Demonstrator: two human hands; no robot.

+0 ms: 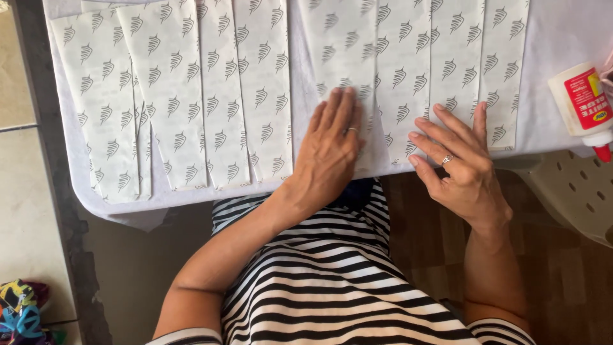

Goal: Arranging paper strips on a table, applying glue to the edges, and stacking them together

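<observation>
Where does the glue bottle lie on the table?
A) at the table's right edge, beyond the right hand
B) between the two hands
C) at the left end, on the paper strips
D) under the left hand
A: the white glue bottle with its red tip lies at the far right of the table, past the right hand.

Both hands [329, 150] [456, 163] flat, fingers spread

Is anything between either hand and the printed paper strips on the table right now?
Nothing visible. The left hand lies flat on a printed paper strip, palm down, and the right hand touches the neighbouring strips with its fingertips. The glue bottle lies off to the right on the white table cover, clear of both.
</observation>
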